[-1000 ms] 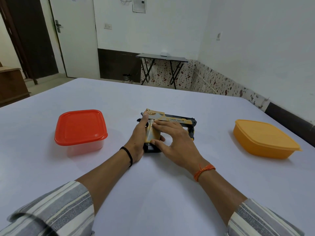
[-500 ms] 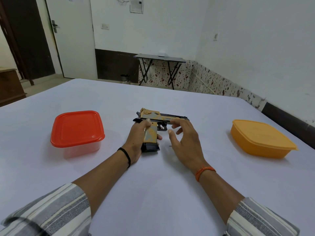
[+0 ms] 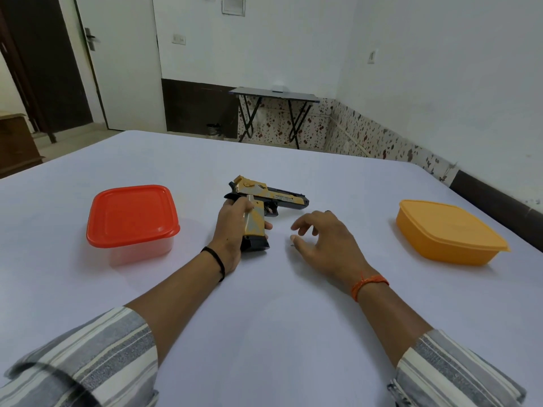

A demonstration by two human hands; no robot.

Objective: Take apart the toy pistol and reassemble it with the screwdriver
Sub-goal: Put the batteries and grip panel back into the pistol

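A gold and black toy pistol (image 3: 276,196) is held just above the white table (image 3: 264,304), barrel pointing right. My left hand (image 3: 232,230) grips its handle, fingers wrapped round the gold grip and its black base. My right hand (image 3: 320,239) hovers over the table to the right of the pistol, apart from it, fingers loosely curled and holding nothing I can make out. No screwdriver shows anywhere in the head view.
A clear box with a red lid (image 3: 132,218) stands to the left of the pistol. An orange lidded box (image 3: 449,230) sits at the right, close to the table edge. A small folding table (image 3: 273,113) stands by the far wall.
My right hand has come off the pistol and drawn back to the right. My left hand has kept its grip on the handle and the pistol has risen from lying flat.
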